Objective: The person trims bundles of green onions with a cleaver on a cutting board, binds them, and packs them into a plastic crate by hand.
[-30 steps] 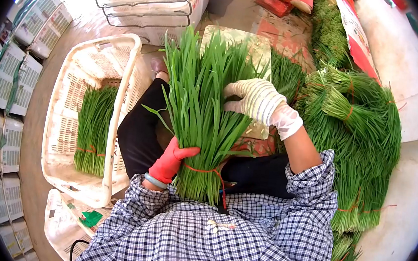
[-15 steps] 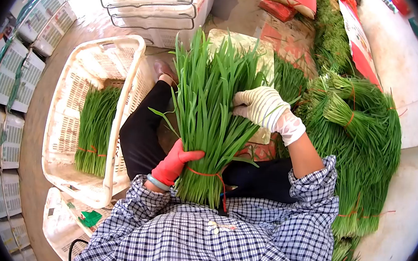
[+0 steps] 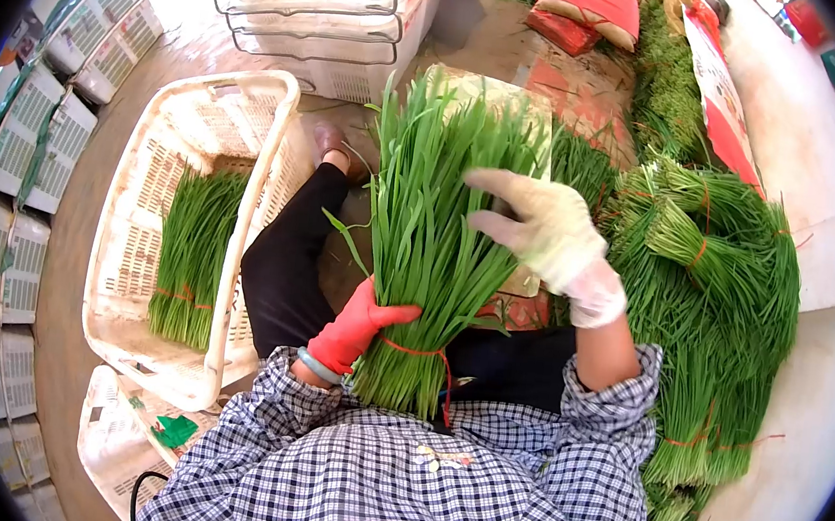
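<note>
Head view: nearest is a black-and-white checked shirt, its cuffs pushed up both forearms. Just beyond its front, a thick upright bundle of long, flat green leaves stands above the lap, pale cut stems down, tips fanning away. A thin red tie circles it low down, one end hanging. The left hand, in a red glove, is clamped on the bundle just above the tie, thumb across the front. The right hand, in a whitish glove and blurred, is raised at the bundle's right side, fingers and thumb apart; whether the fingertips touch the leaves, I cannot tell. The two hands are well apart.

Black trousers show on either side of the bundle. To the left, an open white slatted plastic crate holds a red-tied green bunch. To the right lies a large heap of similar green bunches, several with red ties. Behind the bundle is a pale yellowish flat board. Farther off stand a white crate with dark wire handles and, to its right, a red-topped package.
</note>
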Demonstrator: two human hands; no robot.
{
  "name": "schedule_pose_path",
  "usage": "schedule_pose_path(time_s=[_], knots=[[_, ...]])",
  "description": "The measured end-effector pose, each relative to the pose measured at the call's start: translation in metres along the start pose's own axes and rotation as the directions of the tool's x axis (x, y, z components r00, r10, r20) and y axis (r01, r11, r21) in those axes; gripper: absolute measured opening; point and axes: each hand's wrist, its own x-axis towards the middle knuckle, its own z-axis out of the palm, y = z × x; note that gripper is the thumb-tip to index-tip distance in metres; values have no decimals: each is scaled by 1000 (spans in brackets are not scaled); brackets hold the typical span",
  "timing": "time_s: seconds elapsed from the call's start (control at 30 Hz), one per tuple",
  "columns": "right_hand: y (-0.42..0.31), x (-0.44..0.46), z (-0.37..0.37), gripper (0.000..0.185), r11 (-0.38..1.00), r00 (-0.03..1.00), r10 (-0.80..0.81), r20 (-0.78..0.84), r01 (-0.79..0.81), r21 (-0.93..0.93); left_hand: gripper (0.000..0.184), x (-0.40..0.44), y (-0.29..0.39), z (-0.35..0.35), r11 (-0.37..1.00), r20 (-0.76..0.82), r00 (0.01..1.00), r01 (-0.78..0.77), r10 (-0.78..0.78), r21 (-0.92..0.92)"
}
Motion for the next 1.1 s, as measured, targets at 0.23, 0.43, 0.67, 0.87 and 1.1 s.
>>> schedule_pose_path(time_s=[0.23, 0.43, 0.67, 0.87, 1.1], knots=[[9, 29, 33, 19, 936, 970, -178, 166, 219, -275, 51, -5, 4, 4, 999, -15, 1000, -1, 2, 41], [2, -17, -18, 19, 679, 940, 150, 305, -322, 659, 53, -5, 2, 4, 1000, -57, 998, -13, 12, -19], [30, -86, 32, 81, 716, 797, 518, 311, -603, 352, 61, 8, 9, 1, 991, -201, 971, -123, 130, 49], [69, -88, 149, 74, 427, 919, 302, 253, -368, 826, 101, -12, 53, 54, 573, 90, 907, -334, 411, 749], [111, -96, 172, 72, -257, 939, 321, 126, -41, 965, 76, -5, 18, -8, 788, -406, 706, -363, 581, 497]])
